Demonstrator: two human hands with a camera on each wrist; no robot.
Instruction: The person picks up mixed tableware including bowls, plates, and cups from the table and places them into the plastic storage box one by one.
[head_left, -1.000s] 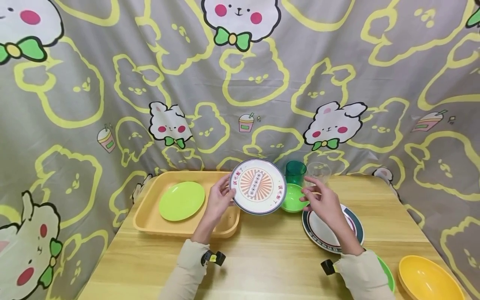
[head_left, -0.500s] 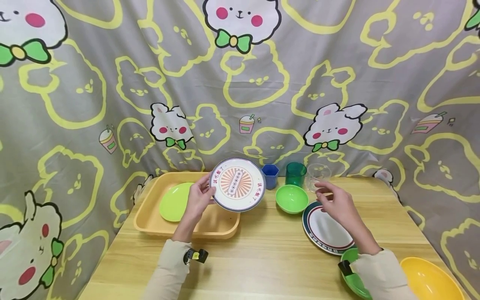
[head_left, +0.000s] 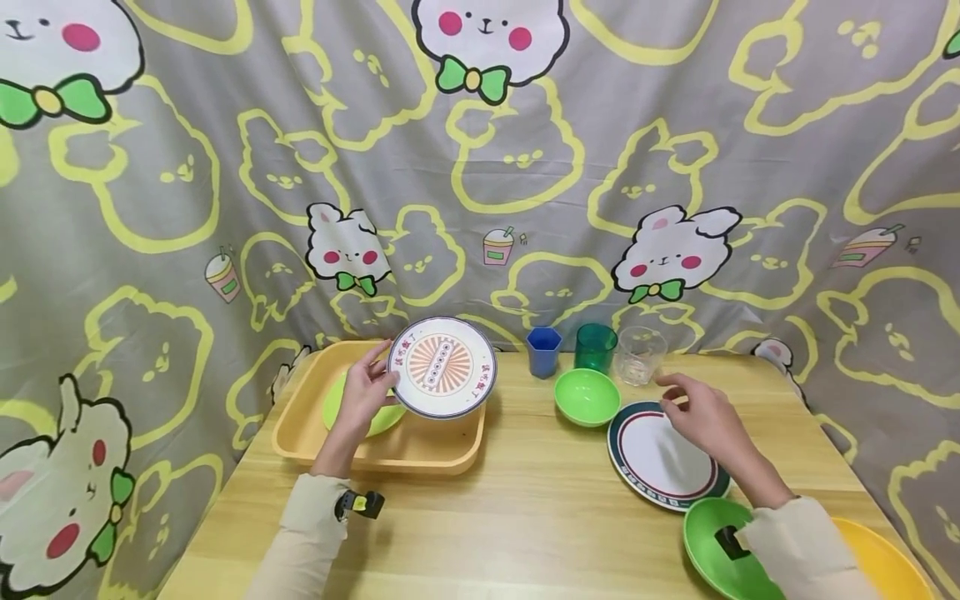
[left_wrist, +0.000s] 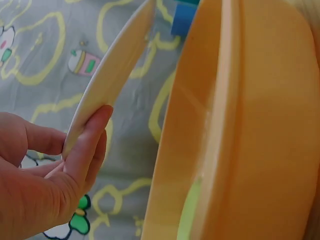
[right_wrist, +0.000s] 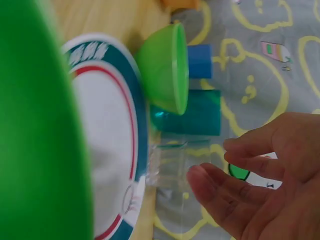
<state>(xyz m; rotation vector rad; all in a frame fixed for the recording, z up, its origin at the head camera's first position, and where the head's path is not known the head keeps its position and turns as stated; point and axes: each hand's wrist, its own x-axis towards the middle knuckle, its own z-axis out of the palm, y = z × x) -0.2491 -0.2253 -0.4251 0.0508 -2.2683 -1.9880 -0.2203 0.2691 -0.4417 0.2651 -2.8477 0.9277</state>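
Observation:
My left hand [head_left: 365,390] pinches the left rim of a white plate [head_left: 442,367] with an orange sunburst print, thumb on one face and fingers behind. The plate hangs tilted above the yellow-orange tray [head_left: 450,463], where a lime-green plate [head_left: 383,419] lies partly hidden. In the left wrist view the held plate [left_wrist: 112,70] appears nearly edge-on, above the tray wall [left_wrist: 265,125]. Over the teal-rimmed white plate [head_left: 663,454] my right hand [head_left: 705,417] hovers with loosely bent fingers, holding nothing. Close to its fingertips stands a clear cup [head_left: 640,357].
A blue cup [head_left: 543,352] and a teal cup [head_left: 596,347] stand at the back near the curtain [head_left: 420,167]. In front is a light green bowl [head_left: 587,397]. A green bowl [head_left: 720,546] and a yellow bowl [head_left: 885,562] sit at the right front, partly under the right sleeve.
The left hand has carried the printed plate leftward from beside the cups to over the tray. The right hand has moved right, away from that plate, uncovering the light green bowl and blue cup.

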